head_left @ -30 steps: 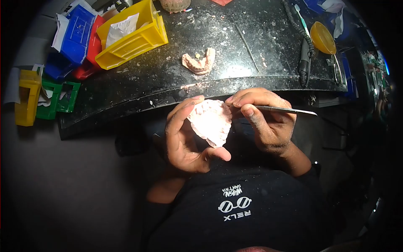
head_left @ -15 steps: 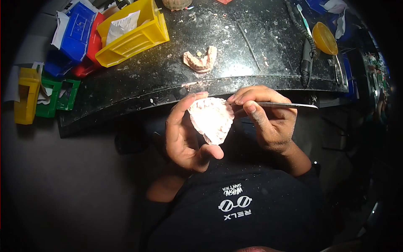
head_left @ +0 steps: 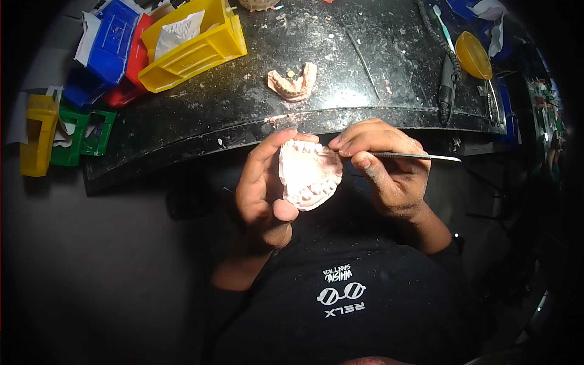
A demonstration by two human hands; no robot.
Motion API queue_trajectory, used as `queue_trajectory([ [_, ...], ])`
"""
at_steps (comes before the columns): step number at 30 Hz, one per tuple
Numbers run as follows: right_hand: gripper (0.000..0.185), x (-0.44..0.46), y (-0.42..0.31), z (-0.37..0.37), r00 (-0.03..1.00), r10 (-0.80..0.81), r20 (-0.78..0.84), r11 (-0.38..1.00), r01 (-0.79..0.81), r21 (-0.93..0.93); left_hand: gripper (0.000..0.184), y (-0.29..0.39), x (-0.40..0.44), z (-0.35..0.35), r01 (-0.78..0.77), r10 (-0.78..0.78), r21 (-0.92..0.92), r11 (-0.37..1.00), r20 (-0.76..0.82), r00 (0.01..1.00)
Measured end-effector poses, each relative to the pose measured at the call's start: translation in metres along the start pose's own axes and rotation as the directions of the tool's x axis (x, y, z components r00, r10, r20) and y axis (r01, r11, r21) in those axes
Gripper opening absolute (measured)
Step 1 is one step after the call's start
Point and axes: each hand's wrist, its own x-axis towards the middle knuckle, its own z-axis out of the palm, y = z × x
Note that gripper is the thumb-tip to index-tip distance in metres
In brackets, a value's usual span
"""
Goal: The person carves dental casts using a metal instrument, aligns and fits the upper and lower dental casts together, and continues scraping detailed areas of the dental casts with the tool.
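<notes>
A pale pink dental cast (head_left: pixel 310 176) with a row of teeth along its edge is held in front of the bench's front edge. My left hand (head_left: pixel 263 188) grips it from the left, fingers at the top and thumb at the lower left. In my right hand (head_left: pixel 386 167) a thin metal tool (head_left: pixel 417 156) is pinched between thumb and fingers; its left end is at the cast's upper right, and whether it touches is unclear. On the bench beyond lies a second, U-shaped cast (head_left: pixel 292 84).
The dark, dusty bench (head_left: pixel 243 103) holds a yellow bin (head_left: pixel 194 52), a blue bin (head_left: pixel 112 42), a thin rod (head_left: pixel 363 61), a corded handpiece (head_left: pixel 448 88), a yellow bowl (head_left: pixel 473 56) and a toothbrush (head_left: pixel 443 27). Green bins (head_left: pixel 73 137) hang at the left.
The cast has been turned in my left hand, so its teeth now show along the lower right. My left thumb has shifted left and up. My right hand still holds the tool near it.
</notes>
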Motion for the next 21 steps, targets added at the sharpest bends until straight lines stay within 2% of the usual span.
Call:
queue_trajectory([
  [7,0.005,-0.002,0.001,0.002,0.999,0.036,-0.015,0.998,-0.035,0.059,0.115,0.001,0.001,-0.001,0.033,-0.032,-0.053,0.998,0.02,0.999],
  [11,0.005,-0.003,0.004,-0.001,1.0,0.006,0.011,0.999,-0.006,0.043,0.113,0.0,0.001,-0.003,0.043,-0.04,-0.076,0.996,0.041,0.998],
  [13,0.005,-0.003,0.005,-0.003,1.0,-0.005,0.021,0.999,0.004,0.038,0.106,-0.003,0.0,-0.007,0.081,-0.062,-0.202,0.976,0.1,0.993],
  [18,0.006,-0.005,0.011,-0.003,0.999,0.044,0.029,0.994,-0.046,0.095,0.101,-0.011,0.001,-0.009,0.048,-0.025,-0.193,0.98,0.12,0.992],
  [21,0.006,-0.006,0.013,-0.006,0.996,0.071,0.053,0.996,-0.074,0.048,0.097,-0.022,0.004,-0.015,0.011,0.015,-0.182,0.983,0.141,0.99],
])
